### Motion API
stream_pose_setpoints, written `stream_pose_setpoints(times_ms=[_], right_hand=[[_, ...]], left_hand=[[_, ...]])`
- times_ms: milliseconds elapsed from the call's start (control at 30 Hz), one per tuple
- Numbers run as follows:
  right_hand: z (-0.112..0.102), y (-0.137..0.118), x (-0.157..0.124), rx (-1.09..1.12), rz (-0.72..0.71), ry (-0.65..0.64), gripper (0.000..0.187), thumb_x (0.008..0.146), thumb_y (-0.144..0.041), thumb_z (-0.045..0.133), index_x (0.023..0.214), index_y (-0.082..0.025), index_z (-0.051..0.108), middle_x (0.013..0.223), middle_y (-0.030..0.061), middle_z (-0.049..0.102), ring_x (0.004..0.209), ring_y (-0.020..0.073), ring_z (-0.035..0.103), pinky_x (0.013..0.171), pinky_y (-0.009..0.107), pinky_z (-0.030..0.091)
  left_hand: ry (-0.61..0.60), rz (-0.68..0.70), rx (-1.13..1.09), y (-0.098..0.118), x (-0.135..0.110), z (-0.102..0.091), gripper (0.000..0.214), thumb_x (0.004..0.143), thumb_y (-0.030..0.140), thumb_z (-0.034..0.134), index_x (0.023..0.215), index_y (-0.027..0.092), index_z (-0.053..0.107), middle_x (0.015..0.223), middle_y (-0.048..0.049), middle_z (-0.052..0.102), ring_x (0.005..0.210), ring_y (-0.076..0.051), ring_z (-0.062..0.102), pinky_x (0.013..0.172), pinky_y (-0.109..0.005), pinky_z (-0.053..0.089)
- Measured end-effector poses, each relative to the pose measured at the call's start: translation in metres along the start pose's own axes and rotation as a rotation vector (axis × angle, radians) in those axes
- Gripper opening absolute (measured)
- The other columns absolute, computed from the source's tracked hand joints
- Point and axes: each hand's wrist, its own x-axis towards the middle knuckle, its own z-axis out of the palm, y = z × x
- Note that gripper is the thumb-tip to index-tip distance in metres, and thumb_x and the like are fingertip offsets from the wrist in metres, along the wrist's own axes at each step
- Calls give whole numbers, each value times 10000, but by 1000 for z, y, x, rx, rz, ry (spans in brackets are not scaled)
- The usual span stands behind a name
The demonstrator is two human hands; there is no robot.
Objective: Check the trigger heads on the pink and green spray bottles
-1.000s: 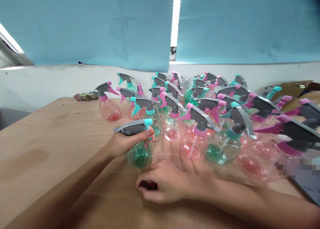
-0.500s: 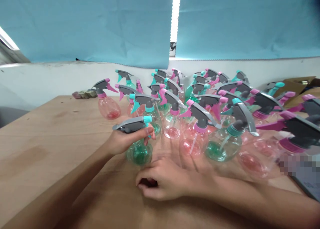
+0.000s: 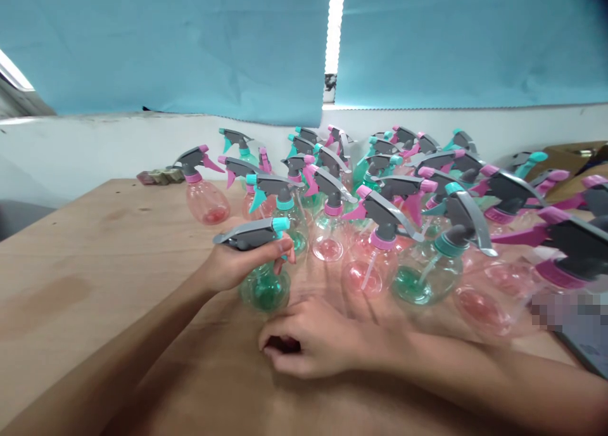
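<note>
My left hand (image 3: 237, 265) is wrapped round the neck of a green spray bottle (image 3: 263, 287) with a grey trigger head and teal nozzle, which stands upright on the wooden table (image 3: 95, 258). My right hand (image 3: 308, 341) rests on the table just in front of that bottle, fingers curled inward into a loose fist; nothing shows inside it. A crowd of several clear pink and green spray bottles (image 3: 380, 233) stands right behind both hands.
A lone pink bottle (image 3: 203, 198) stands at the left of the group. A small stack of cloth-like pads (image 3: 159, 177) lies by the white wall. Cardboard boxes (image 3: 570, 154) sit far right, and a flat dark object (image 3: 584, 341) lies at the right table edge.
Both hands stay almost where they were; the view has shifted slightly, so everything sits a little higher in the frame.
</note>
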Motion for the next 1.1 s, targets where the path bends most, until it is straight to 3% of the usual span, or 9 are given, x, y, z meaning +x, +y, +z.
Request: stream_pose_setpoints(times_ms=[233,867,1100], right_hand=[[-1,0,0,9,10,-18,162,954,-235,615,1026,-207,757,902,7,759,768,131,641,736,232,465],[0,1,0,25,5,-6,155,954,-241,614,1015,-207,752,895,0,750,761,125,632,726,230,465],[0,1,0,21,-1,13,161,954,-248,610,1007,-206,756,856,-3,745,725,122,619,695,229,452]], left_hand=[[14,-11,-11,-1,1,0,322,913,444,776,770,156,798,666,-41,706,591,-147,643,618,-258,531],[17,11,-8,4,4,4,325,917,447,744,734,180,773,706,-38,724,560,-145,627,590,-264,527],[14,-5,-12,-3,2,2,273,961,438,717,875,189,789,701,-19,673,632,-153,642,648,-271,525]])
